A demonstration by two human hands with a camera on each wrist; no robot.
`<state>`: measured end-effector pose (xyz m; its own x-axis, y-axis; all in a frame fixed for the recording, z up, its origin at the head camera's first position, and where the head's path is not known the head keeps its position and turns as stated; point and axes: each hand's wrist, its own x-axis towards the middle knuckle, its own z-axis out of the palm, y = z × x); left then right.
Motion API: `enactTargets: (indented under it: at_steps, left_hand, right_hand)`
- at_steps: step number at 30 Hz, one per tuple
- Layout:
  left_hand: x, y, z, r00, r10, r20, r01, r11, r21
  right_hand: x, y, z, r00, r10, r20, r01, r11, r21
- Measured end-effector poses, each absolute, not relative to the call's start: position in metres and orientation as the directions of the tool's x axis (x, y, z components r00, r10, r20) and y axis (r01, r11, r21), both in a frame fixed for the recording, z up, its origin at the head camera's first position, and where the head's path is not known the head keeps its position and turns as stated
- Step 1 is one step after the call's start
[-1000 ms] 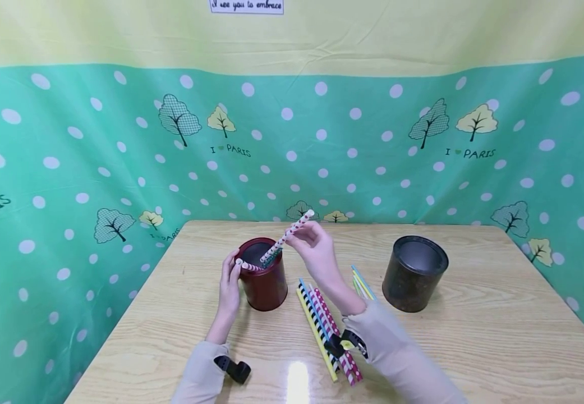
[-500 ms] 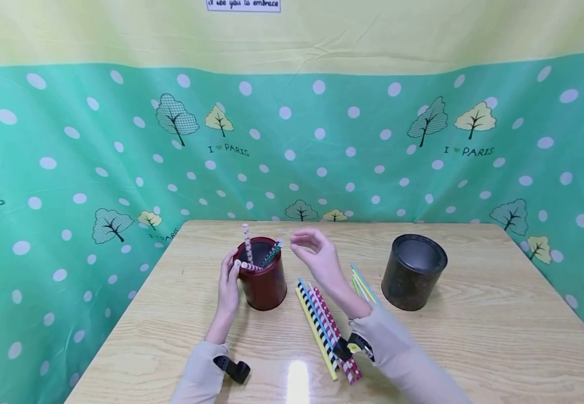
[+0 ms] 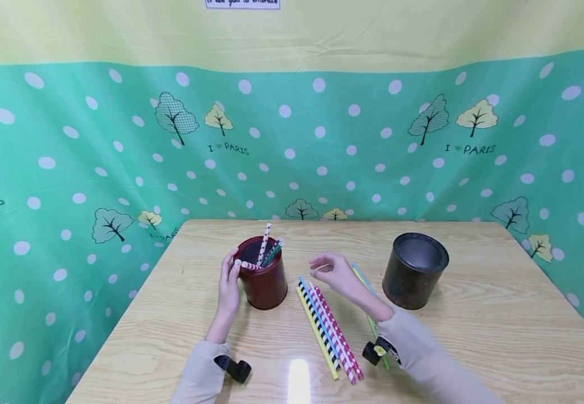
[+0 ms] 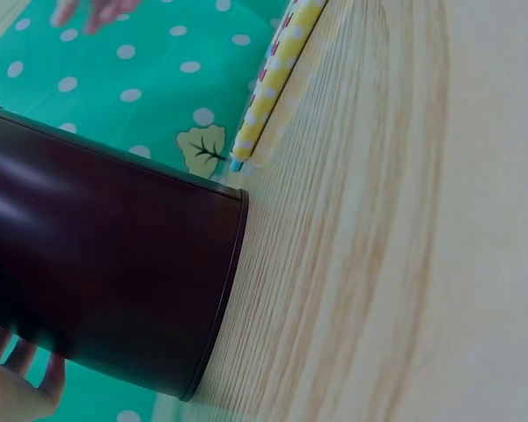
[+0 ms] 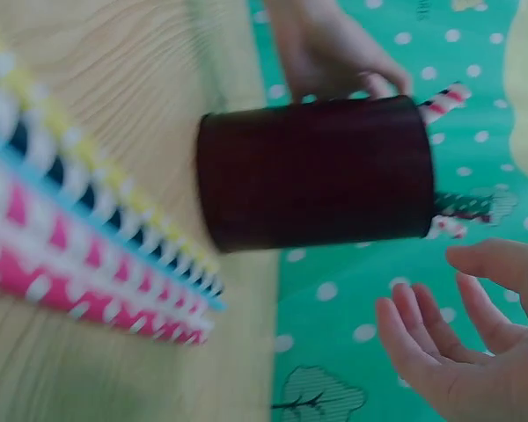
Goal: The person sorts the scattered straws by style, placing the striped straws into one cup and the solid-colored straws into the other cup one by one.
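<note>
My left hand (image 3: 229,283) grips the side of a dark red can (image 3: 266,289), its thumb up at the rim. In the left wrist view, its fingers (image 4: 22,356) curve against the can. Several paper straws stand tilted inside: a white one with dark red spots (image 3: 265,244), a green patterned one (image 3: 273,252) and a red-and-white striped one (image 3: 251,266) leaning by the left thumb. My right hand (image 3: 339,275) hovers to the right of the can, fingers loosely bent, holding nothing. Below it lies a row of straws (image 3: 328,334): yellow, black-striped, blue and pink patterned.
A black can (image 3: 415,272) stands upright at the right. Thin blue, yellow and green straws (image 3: 362,278) lie partly under the right forearm. The wooden table (image 3: 499,314) ends at a green dotted cloth backdrop (image 3: 322,146).
My right hand has let go of the spotted straw and moved right and down. That straw dropped into the red can and tipped from left to right. The left hand has stayed put.
</note>
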<state>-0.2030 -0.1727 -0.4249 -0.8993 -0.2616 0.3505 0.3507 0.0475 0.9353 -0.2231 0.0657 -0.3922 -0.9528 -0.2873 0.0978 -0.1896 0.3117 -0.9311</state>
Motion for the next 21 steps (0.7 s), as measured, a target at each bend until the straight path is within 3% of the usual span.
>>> enactTargets:
  at_steps: [10,21]
  left_hand:
    - [-0.201,-0.171,-0.424,-0.895,-0.269,0.355,0.352,0.060,0.934]
    - [-0.214,-0.181,-0.444,-0.891,-0.244,0.382,0.384,0.042,0.922]
  right_hand:
    - [-0.227,0.082,-0.423,-0.893,-0.450,0.019,-0.220,0.400,-0.890]
    - [-0.225,0.091,-0.438,-0.851,-0.521,-0.062,-0.228,0.474,-0.851]
